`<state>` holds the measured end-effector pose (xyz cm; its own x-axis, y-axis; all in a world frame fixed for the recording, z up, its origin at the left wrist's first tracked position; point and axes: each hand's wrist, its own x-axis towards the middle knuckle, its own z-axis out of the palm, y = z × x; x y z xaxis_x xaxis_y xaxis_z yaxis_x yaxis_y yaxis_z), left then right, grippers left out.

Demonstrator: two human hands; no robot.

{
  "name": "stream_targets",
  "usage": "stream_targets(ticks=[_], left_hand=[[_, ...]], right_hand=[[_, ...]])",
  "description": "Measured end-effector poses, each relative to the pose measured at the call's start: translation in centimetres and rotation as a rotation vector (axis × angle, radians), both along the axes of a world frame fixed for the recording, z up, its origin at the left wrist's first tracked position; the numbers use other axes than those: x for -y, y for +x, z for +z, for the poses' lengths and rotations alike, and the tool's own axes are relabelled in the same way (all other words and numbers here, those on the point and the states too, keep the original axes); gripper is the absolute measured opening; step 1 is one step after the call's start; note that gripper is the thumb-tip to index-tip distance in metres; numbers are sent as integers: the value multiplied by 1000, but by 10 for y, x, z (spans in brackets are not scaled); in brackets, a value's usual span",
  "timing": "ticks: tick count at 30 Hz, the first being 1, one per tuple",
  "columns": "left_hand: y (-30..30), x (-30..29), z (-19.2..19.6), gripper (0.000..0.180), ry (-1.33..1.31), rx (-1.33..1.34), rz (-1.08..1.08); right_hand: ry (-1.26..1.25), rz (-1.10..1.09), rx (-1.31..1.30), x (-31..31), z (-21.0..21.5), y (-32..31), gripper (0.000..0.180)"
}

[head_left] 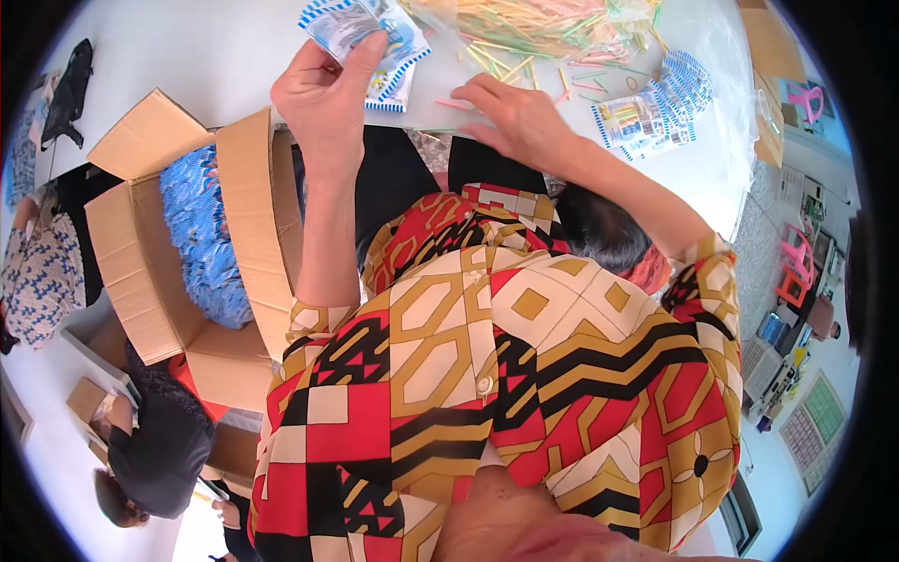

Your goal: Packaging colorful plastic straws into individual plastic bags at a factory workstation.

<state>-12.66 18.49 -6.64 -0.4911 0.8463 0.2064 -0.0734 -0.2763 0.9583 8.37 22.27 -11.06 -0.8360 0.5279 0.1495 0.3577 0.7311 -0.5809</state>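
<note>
Left hand (pixel 328 98) pinches a blue-and-white packet (pixel 339 25) between thumb and fingers, left of the stick pile (pixel 552 33); right hand (pixel 524 117), fingers bent and apart, is at the pile's near edge; striped packets (pixel 646 114) lie right of the pile; an open cardboard box (pixel 140 272) stands left of it, nearer the person.

Near one o'clock, the top edge crops the stick pile (pixel 548 36); at eleven, the left hand (pixel 328 98) partly hides a packet (pixel 335 26).

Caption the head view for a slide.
Left hand pinches a blue-striped packet; right hand is near piled colored sticks.
</note>
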Motion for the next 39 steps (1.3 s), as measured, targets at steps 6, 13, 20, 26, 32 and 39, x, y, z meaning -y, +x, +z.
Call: stream_targets(ticks=[6, 13, 20, 26, 32, 39], left_hand=[[11, 3, 8, 17, -40, -65, -24], [15, 4, 5, 16, -80, -92, -41], [27, 0, 10, 15, -121, -96, -16], [35, -7, 22, 15, -204, -145, -49], [61, -7, 38, 19, -200, -60, -139], [82, -7, 51, 16, -235, -71, -150]], right_hand=[[8, -42, 86, 8, -13, -5, 32], [32, 14, -5, 1, -20, -5, 18], [109, -24, 4, -24, -23, 27, 14], [259, -53, 71, -47, -4, 70, 9], [298, -142, 97, -45, 23, 88, 11], [73, -429, -201, -99, 59, 108, 12]])
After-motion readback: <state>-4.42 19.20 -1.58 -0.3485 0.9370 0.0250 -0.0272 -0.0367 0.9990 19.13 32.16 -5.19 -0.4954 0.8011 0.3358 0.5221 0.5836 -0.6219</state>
